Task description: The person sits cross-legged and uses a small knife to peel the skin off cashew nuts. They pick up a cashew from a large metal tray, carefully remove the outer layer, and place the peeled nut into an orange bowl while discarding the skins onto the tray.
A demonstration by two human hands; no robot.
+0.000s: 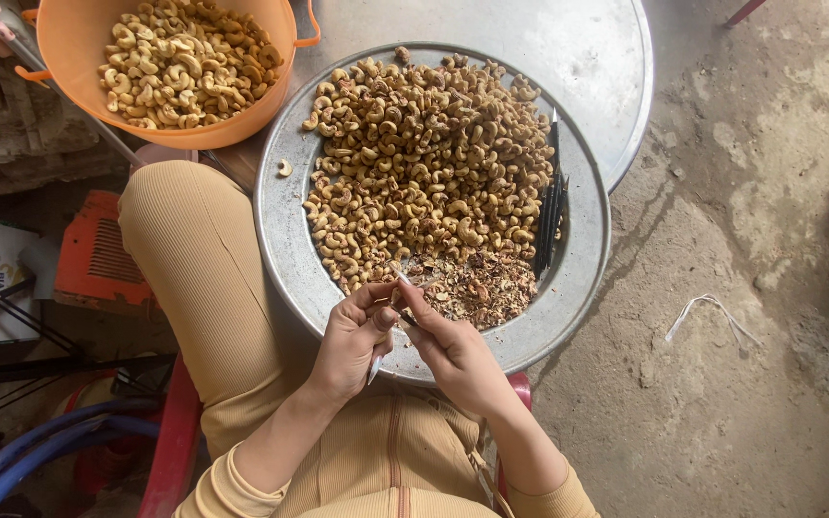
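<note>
While pinched between both hands over the near rim of the metal tray [285, 230], one cashew [401, 305] under peeling, mid-step by the look of it.

Left hand [355, 341] closed narrowly on a thin blade [374, 368], its tip poking out below the fist; right hand [453, 350] with fingertips [405, 288] nipped tight on the nut, just above the tray's near edge. Heaped across the tray's middle and far side, unpeeled cashews [429, 163]; toward its near right, a drift of skins [477, 288]; along its right side, spare dark tools [551, 206]. Beyond the tray's far left rim, an orange tub [69, 38] of cashews. Next move, as a judgement: small, shallow scraping, firm pinch, blade kept off the fingertips.
</note>
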